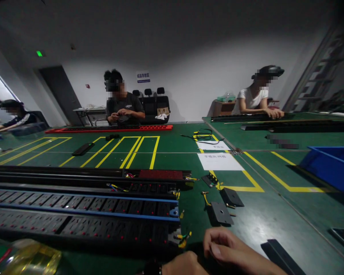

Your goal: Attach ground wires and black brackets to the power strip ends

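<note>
My left hand (186, 264) is at the bottom edge, its fingers cut off or hidden, with a dark band at the wrist. Close to its right, my right hand (227, 246) has its fingers curled in; what they hold, if anything, is hidden. Just beyond my hands lie a dark square plate (220, 213) and a second dark plate (232, 197), with yellow wires and metal pins beside them. Left of my hands run long black socket strips (111, 229) with red dots, one strip edged in blue (103, 206). Coloured wires (184, 237) stick out of their right ends.
A blue bin (329, 168) stands at the right on the green table (269, 214). White paper sheets (220, 162) lie mid-table. A bottle (31, 258) is at bottom left, a dark bar (281, 256) at lower right. Several people sit around, beyond a red strip (109, 129) and black strips.
</note>
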`<move>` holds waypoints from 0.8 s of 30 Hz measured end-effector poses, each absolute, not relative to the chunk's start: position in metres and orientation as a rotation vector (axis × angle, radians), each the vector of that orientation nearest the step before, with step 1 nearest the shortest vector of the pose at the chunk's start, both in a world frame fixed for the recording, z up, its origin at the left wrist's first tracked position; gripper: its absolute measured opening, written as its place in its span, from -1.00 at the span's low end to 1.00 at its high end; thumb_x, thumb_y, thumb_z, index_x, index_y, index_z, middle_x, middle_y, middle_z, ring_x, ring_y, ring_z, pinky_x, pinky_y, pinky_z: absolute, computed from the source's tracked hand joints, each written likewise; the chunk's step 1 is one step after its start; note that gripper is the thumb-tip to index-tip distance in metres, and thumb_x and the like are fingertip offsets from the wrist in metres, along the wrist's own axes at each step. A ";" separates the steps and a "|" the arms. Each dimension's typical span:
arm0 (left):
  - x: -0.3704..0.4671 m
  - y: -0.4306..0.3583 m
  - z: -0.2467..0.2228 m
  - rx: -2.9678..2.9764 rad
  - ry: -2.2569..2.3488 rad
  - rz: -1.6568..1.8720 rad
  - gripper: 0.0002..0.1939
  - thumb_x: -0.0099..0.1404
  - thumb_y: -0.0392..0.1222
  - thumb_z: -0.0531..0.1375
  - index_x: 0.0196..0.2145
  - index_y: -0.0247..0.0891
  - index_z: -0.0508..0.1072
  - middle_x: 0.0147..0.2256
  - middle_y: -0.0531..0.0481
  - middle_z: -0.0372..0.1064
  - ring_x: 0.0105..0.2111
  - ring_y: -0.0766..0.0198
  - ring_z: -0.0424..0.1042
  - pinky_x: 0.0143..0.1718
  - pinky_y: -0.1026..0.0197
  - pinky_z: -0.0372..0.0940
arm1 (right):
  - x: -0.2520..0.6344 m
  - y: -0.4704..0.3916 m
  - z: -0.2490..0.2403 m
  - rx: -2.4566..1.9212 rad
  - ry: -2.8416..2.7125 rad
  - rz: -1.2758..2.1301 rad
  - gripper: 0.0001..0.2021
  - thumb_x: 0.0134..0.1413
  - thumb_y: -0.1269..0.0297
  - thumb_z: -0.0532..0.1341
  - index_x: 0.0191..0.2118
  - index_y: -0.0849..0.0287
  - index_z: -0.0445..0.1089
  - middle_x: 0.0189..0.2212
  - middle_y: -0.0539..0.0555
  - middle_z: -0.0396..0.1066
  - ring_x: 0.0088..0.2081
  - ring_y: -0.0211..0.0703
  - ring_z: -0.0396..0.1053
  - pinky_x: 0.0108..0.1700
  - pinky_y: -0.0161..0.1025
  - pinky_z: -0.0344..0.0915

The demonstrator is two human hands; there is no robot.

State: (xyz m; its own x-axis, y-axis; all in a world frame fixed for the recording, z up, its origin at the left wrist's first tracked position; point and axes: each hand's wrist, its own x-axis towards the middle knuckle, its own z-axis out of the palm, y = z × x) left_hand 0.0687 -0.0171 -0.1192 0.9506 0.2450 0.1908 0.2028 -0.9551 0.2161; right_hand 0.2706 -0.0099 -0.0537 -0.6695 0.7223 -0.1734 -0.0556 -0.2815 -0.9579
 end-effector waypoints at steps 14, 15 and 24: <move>0.065 -0.026 -0.058 3.093 0.093 1.135 -0.59 0.53 -0.20 0.14 -0.53 -0.20 0.31 -0.59 0.17 0.18 -0.66 0.33 0.07 -0.72 0.18 -0.14 | 0.263 -0.016 -0.031 -0.821 -1.555 1.907 -0.48 0.15 -0.21 0.41 -0.31 0.26 0.50 -0.43 -0.01 0.39 -0.51 -0.40 0.01 -0.45 -0.34 0.01; 0.066 -0.026 -0.058 3.082 0.098 1.141 -0.58 0.54 -0.21 0.13 -0.53 -0.20 0.31 -0.59 0.16 0.18 -0.66 0.33 0.08 -0.72 0.18 -0.14 | 0.263 -0.016 -0.031 -0.830 -1.552 1.911 -0.48 0.15 -0.21 0.41 -0.31 0.26 0.50 -0.45 -0.03 0.37 -0.52 -0.40 0.01 -0.48 -0.35 -0.03; 0.062 -0.026 -0.058 3.129 0.111 0.857 -0.67 0.37 -0.17 0.36 -0.50 -0.20 0.37 -0.59 0.19 0.26 -0.64 0.37 0.22 -0.69 0.18 -0.06 | 0.265 -0.010 -0.041 -0.945 -1.341 1.918 -0.55 0.13 -0.14 0.44 -0.22 0.22 0.53 -0.60 -0.13 0.24 -0.59 -0.39 0.09 -0.55 -0.37 -0.06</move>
State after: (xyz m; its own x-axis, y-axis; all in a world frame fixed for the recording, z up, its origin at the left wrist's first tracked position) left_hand 0.0622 -0.0259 -0.0583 0.8587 0.0381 0.5110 0.0931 -0.9922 -0.0826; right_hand 0.2653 -0.0102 -0.0410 -0.5607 0.8012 -0.2088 -0.0793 -0.3030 -0.9497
